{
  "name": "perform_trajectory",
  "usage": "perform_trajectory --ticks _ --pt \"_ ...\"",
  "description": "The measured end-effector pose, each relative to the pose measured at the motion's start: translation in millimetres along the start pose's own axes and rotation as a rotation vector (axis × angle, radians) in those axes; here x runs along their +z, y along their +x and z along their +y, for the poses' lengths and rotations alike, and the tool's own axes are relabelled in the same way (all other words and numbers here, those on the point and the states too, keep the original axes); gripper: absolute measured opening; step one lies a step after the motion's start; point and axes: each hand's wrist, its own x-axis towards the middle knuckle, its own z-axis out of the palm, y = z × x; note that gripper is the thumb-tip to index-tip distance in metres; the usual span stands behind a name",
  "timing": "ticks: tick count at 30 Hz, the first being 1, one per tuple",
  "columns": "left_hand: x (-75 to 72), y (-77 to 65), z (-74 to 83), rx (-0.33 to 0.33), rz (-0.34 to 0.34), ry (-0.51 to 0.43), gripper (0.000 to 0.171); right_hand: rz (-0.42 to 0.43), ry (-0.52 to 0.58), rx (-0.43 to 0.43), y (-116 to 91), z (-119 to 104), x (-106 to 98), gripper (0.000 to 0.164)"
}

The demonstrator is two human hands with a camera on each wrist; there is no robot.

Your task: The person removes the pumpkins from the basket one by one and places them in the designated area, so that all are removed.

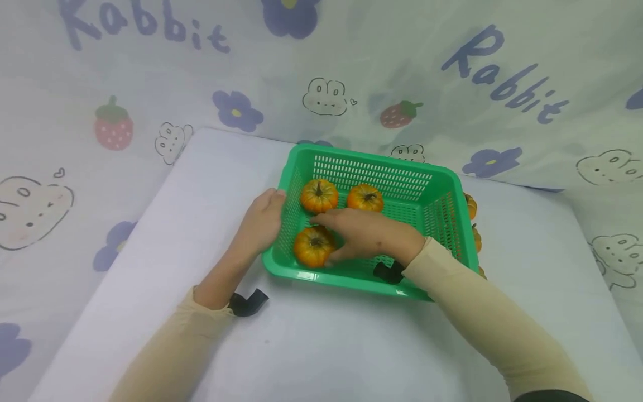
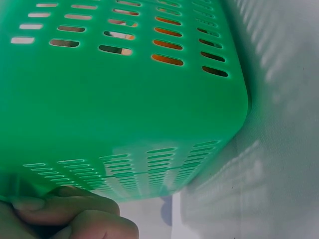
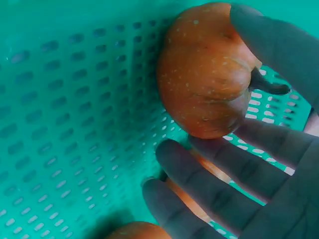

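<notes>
A green plastic basket (image 1: 346, 280) with slotted walls stands on the white table. My left hand (image 1: 261, 220) grips its left rim, and the curled fingers (image 2: 94, 221) show below it in the left wrist view. Inside, my right hand (image 1: 369, 234) spreads beside the small orange front pumpkin (image 1: 312, 248). The thumb (image 3: 279, 42) overlaps this pumpkin's edge in the right wrist view, while the other fingers reach out fairly straight past its side. Behind it lie a back-left pumpkin (image 1: 319, 196) and a back-middle pumpkin (image 1: 365, 198), stems showing.
More orange pumpkins (image 1: 476, 239) peek out beyond the basket's right wall, mostly hidden by it. A white cloth (image 1: 281, 67) printed with rabbits, flowers and strawberries hangs behind and to the sides of the table (image 1: 281, 352). Dark straps sit at both wrists.
</notes>
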Motion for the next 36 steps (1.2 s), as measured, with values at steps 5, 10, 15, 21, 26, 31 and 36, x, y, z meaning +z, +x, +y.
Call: perform_trajectory --ticks 5,10,15,21,26,31,36 --pt "0.1 -0.1 2.0 -0.021 -0.010 0.007 0.047 -0.004 0.037 -0.019 1.4 8.5 1.6 0.081" --pt "-1.3 -1.0 1.6 -0.016 -0.017 -0.011 0.048 -0.008 0.065 -0.037 4.0 13.5 2.4 0.080" --pt "-1.3 -0.9 0.6 -0.004 -0.011 -0.009 0.047 -0.011 0.089 -0.039 5.6 14.8 2.6 0.079" --pt "-0.9 -0.5 0.3 0.001 -0.019 -0.020 0.047 -0.016 0.096 -0.030 5.6 16.4 4.1 0.079" --pt "-0.4 -0.8 1.3 0.010 -0.020 -0.016 0.049 -0.015 0.102 -0.017 4.8 16.1 4.3 0.080" --pt "-0.6 -1.1 1.6 0.016 -0.024 -0.027 0.049 -0.021 0.105 -0.010 4.8 15.7 3.7 0.082" --pt "-0.4 -0.4 0.4 0.014 -0.026 -0.031 0.050 -0.027 0.110 -0.006 5.1 16.6 3.6 0.083"
